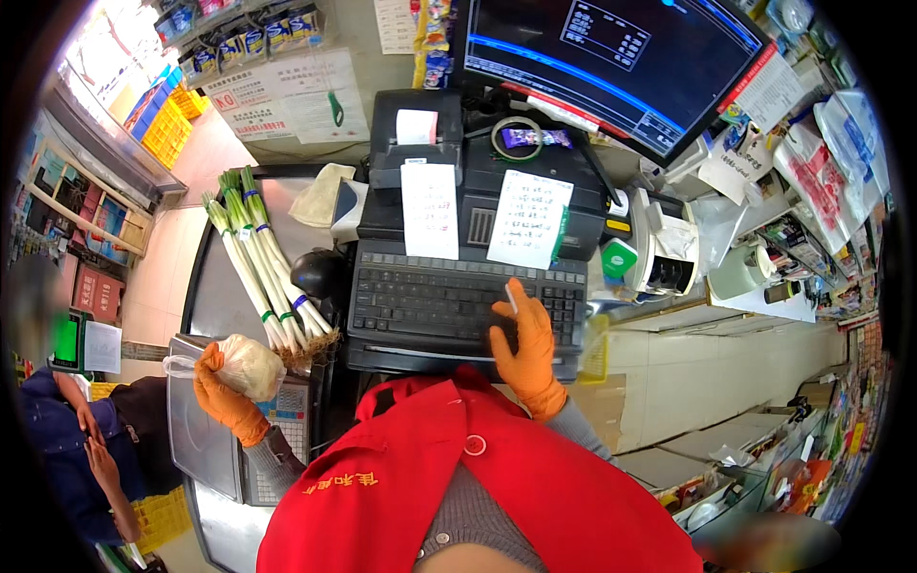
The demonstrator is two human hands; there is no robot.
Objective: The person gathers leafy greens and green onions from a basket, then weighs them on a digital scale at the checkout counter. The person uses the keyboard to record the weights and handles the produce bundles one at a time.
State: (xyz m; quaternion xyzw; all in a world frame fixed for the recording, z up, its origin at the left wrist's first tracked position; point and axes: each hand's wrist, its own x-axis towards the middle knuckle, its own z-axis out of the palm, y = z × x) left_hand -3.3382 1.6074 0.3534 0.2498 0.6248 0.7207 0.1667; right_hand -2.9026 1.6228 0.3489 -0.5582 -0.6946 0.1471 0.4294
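My left hand (226,397), in an orange glove, grips a knotted clear plastic bag (252,367) with pale, rounded contents. It holds the bag above a weighing scale (204,437) with a keypad. My right hand (530,351), gloved the same way, rests over the right part of a black keyboard (430,294) with its fingers apart. A thin white strip (511,297) shows at its fingertips; whether it is held cannot be told. Beyond the bag, banded bundles of leeks or large scallions (265,265) lie on a metal counter (208,286), roots towards me.
Behind the keyboard stand a receipt printer (415,132), two handwritten slips (530,215) and a monitor (609,64). A black dome-shaped device (315,272) sits beside the leeks. A card terminal (663,247) is at the right. Another person (79,444) stands at the left across the counter.
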